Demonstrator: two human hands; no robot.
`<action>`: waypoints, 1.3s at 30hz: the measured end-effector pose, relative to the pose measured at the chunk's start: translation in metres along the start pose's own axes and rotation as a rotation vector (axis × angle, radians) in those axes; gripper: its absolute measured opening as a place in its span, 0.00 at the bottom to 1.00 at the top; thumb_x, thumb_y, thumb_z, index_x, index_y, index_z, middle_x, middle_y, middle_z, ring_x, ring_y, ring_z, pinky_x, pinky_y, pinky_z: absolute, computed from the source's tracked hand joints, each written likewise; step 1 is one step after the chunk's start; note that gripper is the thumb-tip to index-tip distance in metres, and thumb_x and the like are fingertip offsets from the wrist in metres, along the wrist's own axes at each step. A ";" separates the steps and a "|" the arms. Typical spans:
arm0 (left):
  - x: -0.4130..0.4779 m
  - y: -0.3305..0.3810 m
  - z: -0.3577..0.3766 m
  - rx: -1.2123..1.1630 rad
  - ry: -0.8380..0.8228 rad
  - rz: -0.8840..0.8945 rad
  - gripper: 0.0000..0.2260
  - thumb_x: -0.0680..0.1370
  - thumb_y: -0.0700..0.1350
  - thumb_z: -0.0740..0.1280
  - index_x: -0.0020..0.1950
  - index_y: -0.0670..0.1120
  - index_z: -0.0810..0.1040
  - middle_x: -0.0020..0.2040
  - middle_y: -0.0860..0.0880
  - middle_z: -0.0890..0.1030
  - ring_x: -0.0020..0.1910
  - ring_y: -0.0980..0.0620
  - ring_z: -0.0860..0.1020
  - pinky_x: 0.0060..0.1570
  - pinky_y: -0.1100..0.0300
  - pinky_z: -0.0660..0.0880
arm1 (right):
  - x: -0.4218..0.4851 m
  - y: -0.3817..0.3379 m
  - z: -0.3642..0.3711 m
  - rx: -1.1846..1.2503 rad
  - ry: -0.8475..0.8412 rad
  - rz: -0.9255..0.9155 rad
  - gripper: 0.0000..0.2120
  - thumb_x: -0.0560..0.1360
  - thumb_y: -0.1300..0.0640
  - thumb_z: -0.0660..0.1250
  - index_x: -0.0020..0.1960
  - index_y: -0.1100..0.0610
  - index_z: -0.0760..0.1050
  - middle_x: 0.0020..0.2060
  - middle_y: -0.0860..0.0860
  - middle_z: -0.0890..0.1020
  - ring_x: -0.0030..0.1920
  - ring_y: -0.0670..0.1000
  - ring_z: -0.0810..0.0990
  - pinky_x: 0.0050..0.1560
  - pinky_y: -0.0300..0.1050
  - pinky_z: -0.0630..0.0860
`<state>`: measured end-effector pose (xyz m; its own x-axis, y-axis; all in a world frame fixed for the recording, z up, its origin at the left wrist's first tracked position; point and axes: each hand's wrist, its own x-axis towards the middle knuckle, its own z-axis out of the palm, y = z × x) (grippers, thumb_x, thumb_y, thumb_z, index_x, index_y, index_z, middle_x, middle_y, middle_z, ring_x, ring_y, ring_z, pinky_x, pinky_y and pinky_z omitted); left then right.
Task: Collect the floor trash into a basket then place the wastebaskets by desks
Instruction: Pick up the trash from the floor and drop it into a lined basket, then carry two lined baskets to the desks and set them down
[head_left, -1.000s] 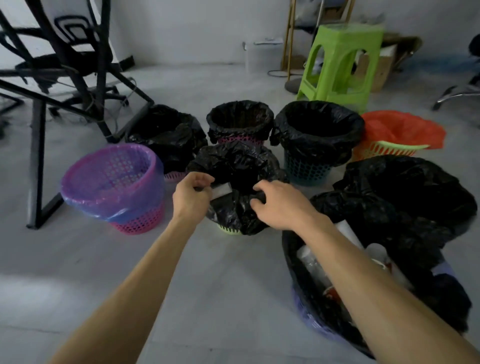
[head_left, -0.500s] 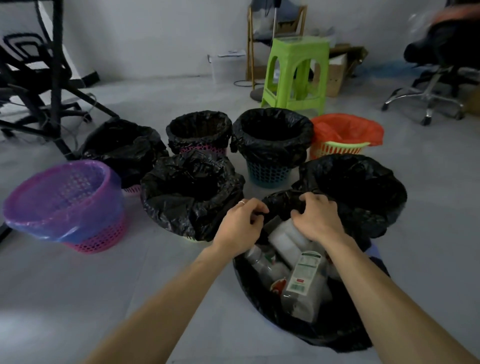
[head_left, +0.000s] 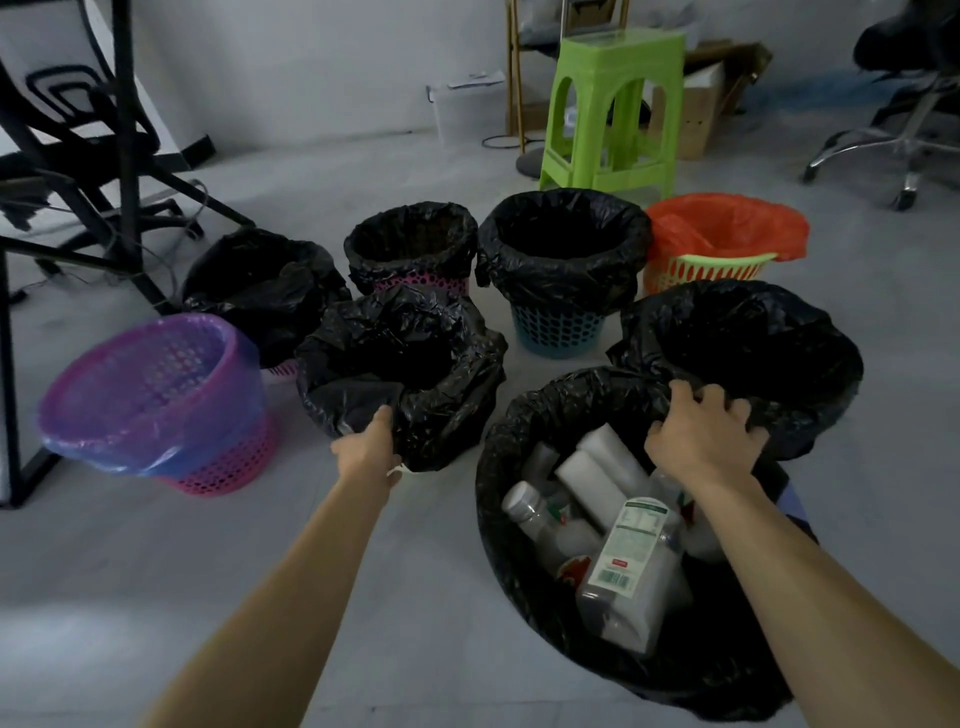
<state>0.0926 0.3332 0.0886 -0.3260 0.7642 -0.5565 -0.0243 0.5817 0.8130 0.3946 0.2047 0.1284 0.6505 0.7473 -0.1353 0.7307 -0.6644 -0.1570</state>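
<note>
Head view: the right hand (head_left: 706, 436) curls its fingers over the far rim of the trash-filled basket (head_left: 498, 519) (bottles (head_left: 634, 561) piled inside). Just left of that basket, the left hand (head_left: 366, 452) grips the near rim of a black-lined basket (head_left: 447, 384), its fingertips hidden in the liner. Farther left stands a purple-lined basket (head_left: 156, 405); a green stool (head_left: 613, 104) is well beyond.

Lighting is dim, cool and flat, with one paler patch on the floor (head_left: 72, 639) at lower left and soft shadows under the baskets (head_left: 558, 332). The black liners (head_left: 566, 270) swallow nearly all detail, save a faint sheen on their creases. Wide-angle distortion slants the desk frame (head_left: 124, 130) and tilts the green stool (head_left: 613, 104); the purple basket (head_left: 156, 395) near the left edge is slightly smeared.
</note>
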 end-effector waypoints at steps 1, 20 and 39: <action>0.003 0.001 0.001 -0.026 -0.055 -0.033 0.30 0.76 0.60 0.68 0.70 0.43 0.68 0.63 0.45 0.76 0.52 0.44 0.80 0.43 0.51 0.77 | -0.001 -0.001 0.002 0.002 -0.008 0.006 0.24 0.78 0.50 0.61 0.73 0.51 0.63 0.70 0.57 0.67 0.69 0.65 0.64 0.65 0.63 0.65; 0.054 -0.006 -0.059 -0.161 -0.016 -0.194 0.01 0.77 0.38 0.64 0.47 0.40 0.73 0.41 0.43 0.77 0.40 0.45 0.79 0.46 0.47 0.80 | 0.005 -0.028 0.028 0.030 -0.188 0.019 0.23 0.76 0.43 0.67 0.65 0.56 0.74 0.60 0.60 0.79 0.60 0.63 0.78 0.54 0.51 0.74; -0.278 0.167 -0.270 -0.363 0.276 -0.468 0.04 0.78 0.37 0.62 0.44 0.43 0.71 0.41 0.44 0.73 0.39 0.49 0.76 0.40 0.52 0.81 | -0.206 -0.007 -0.204 0.102 -0.787 0.521 0.23 0.78 0.53 0.61 0.72 0.55 0.68 0.61 0.57 0.80 0.56 0.59 0.81 0.58 0.52 0.79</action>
<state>-0.0760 0.1421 0.4252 -0.4330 0.3253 -0.8407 -0.5241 0.6679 0.5284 0.2977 0.0542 0.3572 0.5357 0.1693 -0.8273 0.3424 -0.9391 0.0296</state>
